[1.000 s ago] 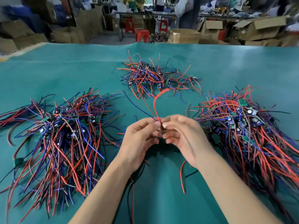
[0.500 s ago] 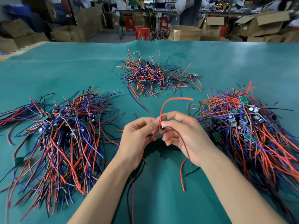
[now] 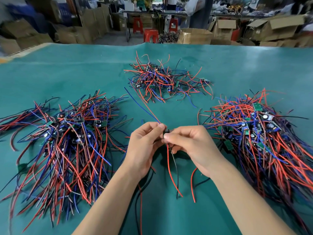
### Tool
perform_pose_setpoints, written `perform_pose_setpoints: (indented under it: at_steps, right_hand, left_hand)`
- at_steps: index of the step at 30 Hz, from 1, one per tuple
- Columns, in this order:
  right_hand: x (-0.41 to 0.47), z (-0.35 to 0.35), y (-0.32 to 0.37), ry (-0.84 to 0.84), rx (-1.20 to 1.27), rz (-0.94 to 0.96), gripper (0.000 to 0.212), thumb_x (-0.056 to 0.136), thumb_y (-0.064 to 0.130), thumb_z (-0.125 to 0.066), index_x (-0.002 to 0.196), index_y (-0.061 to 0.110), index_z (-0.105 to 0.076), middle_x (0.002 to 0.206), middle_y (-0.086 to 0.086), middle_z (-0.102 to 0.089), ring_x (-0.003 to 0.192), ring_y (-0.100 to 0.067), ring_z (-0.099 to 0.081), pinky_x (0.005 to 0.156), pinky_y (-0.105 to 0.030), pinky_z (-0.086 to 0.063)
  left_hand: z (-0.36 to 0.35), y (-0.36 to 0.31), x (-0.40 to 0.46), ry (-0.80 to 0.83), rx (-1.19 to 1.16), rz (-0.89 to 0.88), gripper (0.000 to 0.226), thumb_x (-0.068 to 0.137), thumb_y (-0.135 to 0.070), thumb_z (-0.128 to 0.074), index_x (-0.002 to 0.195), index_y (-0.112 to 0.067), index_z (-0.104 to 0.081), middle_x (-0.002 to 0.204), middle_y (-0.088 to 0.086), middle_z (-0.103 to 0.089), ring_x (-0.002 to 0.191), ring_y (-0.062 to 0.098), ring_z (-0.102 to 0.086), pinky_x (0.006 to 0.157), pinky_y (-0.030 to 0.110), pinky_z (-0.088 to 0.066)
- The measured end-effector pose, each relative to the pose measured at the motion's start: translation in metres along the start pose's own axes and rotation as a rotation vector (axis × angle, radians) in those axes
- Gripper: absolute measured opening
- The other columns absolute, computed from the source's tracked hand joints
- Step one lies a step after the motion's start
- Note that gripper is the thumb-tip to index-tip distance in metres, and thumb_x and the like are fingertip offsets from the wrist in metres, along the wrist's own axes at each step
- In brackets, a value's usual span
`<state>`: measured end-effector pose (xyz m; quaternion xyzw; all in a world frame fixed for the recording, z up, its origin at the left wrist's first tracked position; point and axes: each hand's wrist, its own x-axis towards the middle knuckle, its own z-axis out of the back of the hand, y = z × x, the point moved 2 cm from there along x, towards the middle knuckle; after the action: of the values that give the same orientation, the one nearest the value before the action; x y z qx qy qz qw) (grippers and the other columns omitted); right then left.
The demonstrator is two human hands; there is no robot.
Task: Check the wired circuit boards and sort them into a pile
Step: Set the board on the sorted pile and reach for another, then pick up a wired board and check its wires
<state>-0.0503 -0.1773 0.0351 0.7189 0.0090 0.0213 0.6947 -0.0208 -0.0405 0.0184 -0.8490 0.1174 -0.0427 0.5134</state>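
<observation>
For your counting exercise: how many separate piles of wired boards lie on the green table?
3: a large pile at left, a smaller pile far centre, a large pile at right.

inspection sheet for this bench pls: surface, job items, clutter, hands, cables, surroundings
Surface: teal mat, a ridge at its far edge.
Job's things: three heaps of wired boards: left pile, far pile, right pile; one small board held between both hands.
Clutter: nothing seen.
Hands: left hand and right hand both pinch the board.
Cables: red wire and black wire hang from the board; blue wire runs away from it.
Surroundings: cardboard boxes, red stools.
</observation>
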Motion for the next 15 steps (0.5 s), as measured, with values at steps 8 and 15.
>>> perform_pose_setpoints:
  at_steps: [8, 15]
  right_hand:
    - [0.006, 0.011, -0.005, -0.179, -0.095, 0.068, 0.017, 0.073, 0.03, -0.08, 0.087, 0.022, -0.074, 0.071, -0.002, -0.066, 0.054, -0.013, -0.056, 0.05, -0.022, -0.042]
    - [0.008, 0.02, -0.008, -0.228, 0.036, -0.013, 0.005, 0.087, 0.011, -0.078, 0.084, 0.009, -0.081, 0.065, -0.007, -0.067, 0.054, -0.015, -0.055, 0.048, -0.021, -0.044]
  left_hand:
    - [-0.004, 0.005, -0.005, 0.222, 0.182, 0.011, 0.014, 0.097, -0.015, -0.059, 0.086, -0.01, -0.067, 0.081, 0.014, -0.071, 0.07, 0.021, -0.068, 0.063, 0.025, -0.055]
    - [-0.008, 0.006, -0.007, 0.313, 0.184, 0.086, 0.017, 0.096, -0.01, -0.059, 0.099, 0.001, -0.071, 0.1, 0.021, -0.074, 0.083, 0.023, -0.071, 0.067, 0.023, -0.055]
